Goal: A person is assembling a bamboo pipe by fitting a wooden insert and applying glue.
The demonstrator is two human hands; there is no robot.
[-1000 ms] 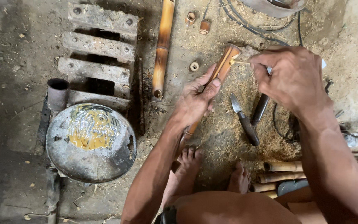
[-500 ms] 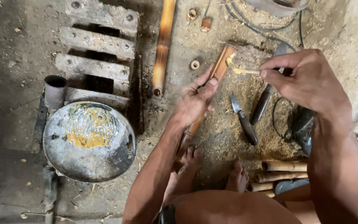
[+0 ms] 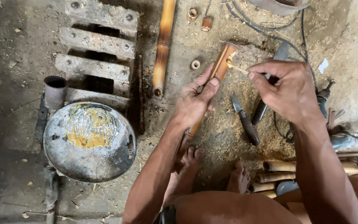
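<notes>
Head view: the person sits on a rough, dusty concrete floor [image 3: 9, 49] strewn with sawdust [image 3: 224, 141]. The left hand [image 3: 195, 101] is closed around a bamboo tube [image 3: 220, 66], which slants from near the bare feet up to an open end. The right hand [image 3: 289, 89] pinches a thin stick [image 3: 238, 69] whose tip touches that open end. A knife [image 3: 245, 120] lies on the sawdust between the hands. To the left sit a round metal pan [image 3: 63, 161] holding yellow paste, a slotted concrete block [image 3: 96, 41] and a long bamboo pole [image 3: 162, 45]. Cut bamboo pieces [image 3: 286, 166] lie at lower right; black cables [image 3: 266, 29] cross the top.
</notes>
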